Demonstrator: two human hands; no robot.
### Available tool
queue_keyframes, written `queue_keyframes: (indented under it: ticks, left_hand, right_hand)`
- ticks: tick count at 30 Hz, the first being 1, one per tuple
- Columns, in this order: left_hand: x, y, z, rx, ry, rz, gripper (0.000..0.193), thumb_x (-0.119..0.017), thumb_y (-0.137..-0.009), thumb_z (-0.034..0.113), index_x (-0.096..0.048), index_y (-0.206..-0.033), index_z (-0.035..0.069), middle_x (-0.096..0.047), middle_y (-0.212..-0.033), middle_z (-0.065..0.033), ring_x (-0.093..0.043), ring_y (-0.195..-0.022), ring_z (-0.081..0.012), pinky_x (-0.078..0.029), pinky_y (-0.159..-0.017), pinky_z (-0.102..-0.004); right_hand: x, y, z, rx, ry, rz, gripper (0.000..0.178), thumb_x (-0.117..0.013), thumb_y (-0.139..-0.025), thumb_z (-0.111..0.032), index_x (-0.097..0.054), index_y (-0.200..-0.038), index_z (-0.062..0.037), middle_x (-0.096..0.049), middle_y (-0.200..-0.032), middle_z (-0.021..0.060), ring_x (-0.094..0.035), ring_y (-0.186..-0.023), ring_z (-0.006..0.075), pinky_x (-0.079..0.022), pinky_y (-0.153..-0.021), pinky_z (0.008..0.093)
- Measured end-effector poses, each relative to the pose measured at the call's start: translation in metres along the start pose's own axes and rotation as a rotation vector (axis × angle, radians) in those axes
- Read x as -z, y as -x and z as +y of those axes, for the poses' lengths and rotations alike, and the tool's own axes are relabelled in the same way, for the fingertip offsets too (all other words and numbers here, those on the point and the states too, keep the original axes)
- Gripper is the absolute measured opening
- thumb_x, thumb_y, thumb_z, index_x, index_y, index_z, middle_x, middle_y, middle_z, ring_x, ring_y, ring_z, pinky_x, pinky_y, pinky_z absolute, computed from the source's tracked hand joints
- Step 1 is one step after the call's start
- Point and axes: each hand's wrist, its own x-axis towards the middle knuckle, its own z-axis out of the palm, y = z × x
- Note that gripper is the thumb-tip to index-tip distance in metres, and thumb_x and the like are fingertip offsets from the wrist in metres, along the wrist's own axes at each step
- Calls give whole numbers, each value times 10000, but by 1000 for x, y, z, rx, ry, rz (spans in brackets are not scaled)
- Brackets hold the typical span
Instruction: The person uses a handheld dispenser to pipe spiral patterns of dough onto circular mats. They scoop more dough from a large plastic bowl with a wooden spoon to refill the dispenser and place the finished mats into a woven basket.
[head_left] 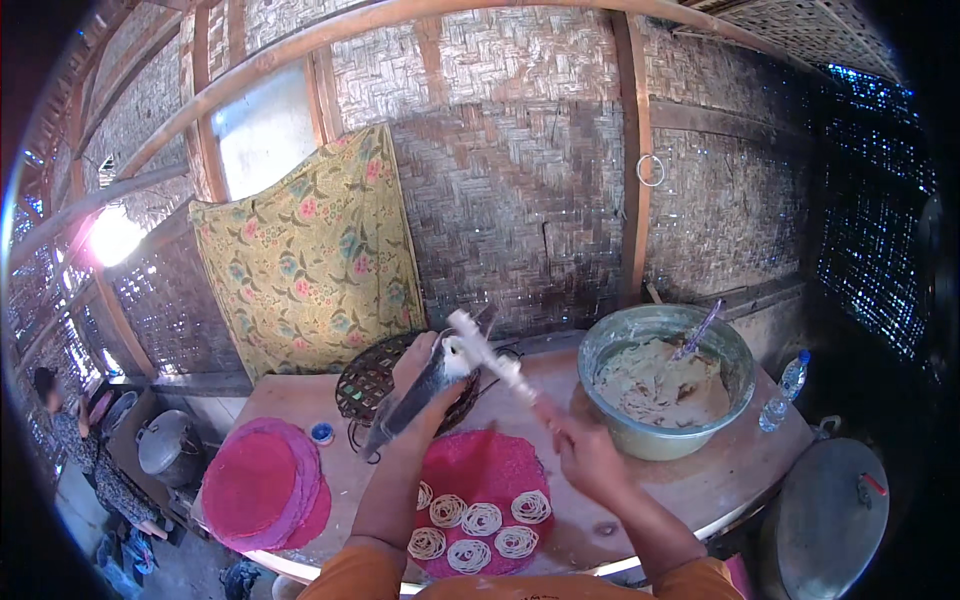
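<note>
A: Hands?
B: Left hand (420, 372) grip clamped on a metal press tube (415, 398), center frame. Right hand (585, 455) grip closed on its white plunger handle (492, 358), slanting up-left.
A: Below?
B: Round pink mat (490, 470) w/ coiled noodle nests (482, 518), lower center. Pink mat stack (262, 482) lower left.
A: Rest?
B: Worn wooden desk (720, 470), green bowl (665, 375) of pale dough at right, woven bamboo walls, floral cloth (310, 260) upper left.
</note>
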Motion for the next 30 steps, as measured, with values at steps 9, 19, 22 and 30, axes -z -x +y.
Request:
queue_keyframes:
  ticks: [9, 19, 22, 30]
  left_hand:
    - [-45, 0, -4, -58, 203, -23, 473, -718, -588, 293, -542, -963, 65, -580, -880, -128, -589, -806, -343, -474, -677, -411]
    - [14, -6, -58, 613, 1633, 66, 116, -584, -734, 94, -566, -835, 40, -548, -758, -24, -527, -674, -151, -436, -608, -310]
    - [23, -7, -38, 577, 2223, -33, 107, -554, -721, 154, -461, -721, 102, -422, -691, -5, -434, -598, -125, -352, -537, -271]
    - [-29, 33, 13, 836, 2427, -217, 130, -577, -747, 176, -515, -815, 85, -538, -793, -37, -552, -753, -166, -437, -653, -299]
  right_hand:
    - [-11, 12, -16, -60, -99, -35, 464, -480, -855, -29, -469, -1303, -148, -611, -857, 271, -601, -784, 434, -487, -665, 480]
    - [123, 34, 116, -508, 1349, -200, 307, -579, -806, -213, -647, -1096, -138, -648, -932, 144, -614, -916, 292, -484, -780, 402]
    - [89, 19, 95, -313, 794, 34, 349, -583, -860, -287, -602, -1165, -119, -605, -1081, 142, -573, -1008, 255, -401, -917, 379]
    - [-76, 5, 12, -455, -2238, -609, 969, -357, -805, -728, -197, -1406, 15, -380, -1303, 348, -497, -1127, 451, -555, -778, 481]
